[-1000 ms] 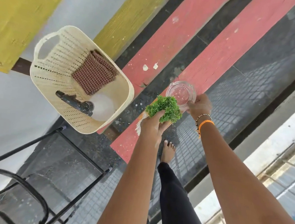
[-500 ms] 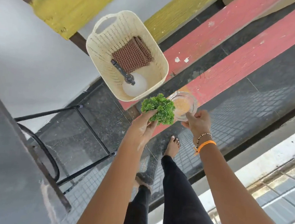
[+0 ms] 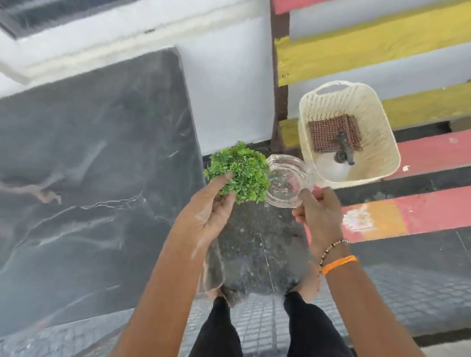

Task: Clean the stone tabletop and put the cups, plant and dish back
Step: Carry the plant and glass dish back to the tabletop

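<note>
My left hand (image 3: pixel 212 213) grips a small bushy green plant (image 3: pixel 242 171) from below. Beside it my right hand (image 3: pixel 318 214) pinches the rim of a clear glass dish (image 3: pixel 286 181), which touches the plant's right side. Both are held in the air just past the right edge of the dark, glossy stone tabletop (image 3: pixel 72 178), which fills the left half of the view and has white veins. The cups are not in view.
A cream plastic basket (image 3: pixel 387 126) sits on the red and yellow slatted bench (image 3: pixel 439 207) at right; it holds a checked cloth (image 3: pixel 326 132) and a spray bottle (image 3: pixel 341 156). A white wall and window frame lie behind the table. My legs stand on tiled floor.
My view has swung left, bringing the stone tabletop into sight. Both hands moved with the plant and dish from over the bench towards the table's edge. The basket is now at right.
</note>
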